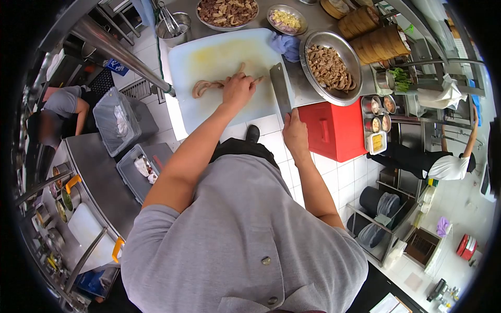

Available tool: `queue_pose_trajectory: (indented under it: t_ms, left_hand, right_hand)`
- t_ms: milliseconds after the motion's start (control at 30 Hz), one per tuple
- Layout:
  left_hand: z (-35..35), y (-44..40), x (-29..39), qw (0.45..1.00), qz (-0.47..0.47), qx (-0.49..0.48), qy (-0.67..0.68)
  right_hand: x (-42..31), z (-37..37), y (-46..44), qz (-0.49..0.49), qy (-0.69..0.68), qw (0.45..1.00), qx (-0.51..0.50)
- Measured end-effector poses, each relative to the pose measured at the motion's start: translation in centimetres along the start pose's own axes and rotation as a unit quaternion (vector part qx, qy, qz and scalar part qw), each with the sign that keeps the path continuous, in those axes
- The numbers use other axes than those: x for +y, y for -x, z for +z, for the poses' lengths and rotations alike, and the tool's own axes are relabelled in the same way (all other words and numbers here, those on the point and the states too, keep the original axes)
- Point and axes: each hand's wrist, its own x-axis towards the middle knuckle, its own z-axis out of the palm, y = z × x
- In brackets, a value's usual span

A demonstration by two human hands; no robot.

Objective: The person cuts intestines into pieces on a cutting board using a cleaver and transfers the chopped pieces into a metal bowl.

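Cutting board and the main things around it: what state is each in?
Left hand: resting on the meat strip
Right hand: gripping the cleaver
Meat strip: on the board, partly covered by left hand
Cleaver: held, blade uncovered
Cutting board: lying flat, yellow-stained
Blue cloth: crumpled
Steel bowl right of board: uncovered, holding meat pieces
Steel pot: uncovered, whisk inside

rectangular plastic cutting board [188, 57]: milky pale blue-white, yellow staining toward its far side; limp meat strip [201, 89]: pinkish tan; wide metal cleaver [282, 88]: dull grey blade; round steel bowl [350, 57]: silver; chopped meat pieces [329, 70] in it: mixed tan and brown; crumpled cloth [285, 47]: muted blue-violet; boxy plastic container [342, 128]: solid bright red; round bamboo steamers [381, 47]: golden brown; leafy greens [402, 78]: vivid green; cotton buttoned shirt [229, 219]: plain heather grey; square floor tiles [269, 125]: white, grey grid lines
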Motion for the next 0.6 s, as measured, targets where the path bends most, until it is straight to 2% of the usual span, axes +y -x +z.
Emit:
queue_pose_trajectory:
  t_ms: [33, 67, 133, 267, 300, 400, 600]
  left_hand:
    - [0.3, 0.2, 0.1, 0.998, 0.001, -0.004, -0.06]
    - [0.5, 0.3, -0.1, 0.998, 0.002, -0.004, -0.06]
    - [0.8, 0.9, -0.7, 0.995, 0.065, 0.059, -0.041]
    - [0.6, 1.0, -1.2, 0.994, 0.073, 0.048, -0.071]
    - [0.7, 1.0, -1.2, 0.994, 0.072, 0.043, -0.073]
    - [1.0, 1.0, -1.1, 0.995, 0.069, 0.034, -0.066]
    - [-0.4, 1.3, -1.2, 0.993, 0.083, 0.04, -0.078]
  right_hand:
    - [-0.3, -0.2, 0.3, -0.006, 0.005, 1.0, 0.007]
    - [-0.6, -0.5, 0.4, -0.013, 0.009, 1.0, 0.015]
    - [-1.9, -1.5, 1.2, -0.024, 0.001, 0.999, 0.03]
    - [-3.5, -1.6, 2.6, -0.066, 0.018, 0.996, 0.053]
    - [-3.9, -1.5, 2.5, -0.03, 0.04, 0.999, 0.006]
    - [-2.3, 0.7, 1.2, -0.003, 0.069, 0.997, -0.04]
    - [-3.2, -1.3, 1.4, -0.014, 0.056, 0.998, -0.014]
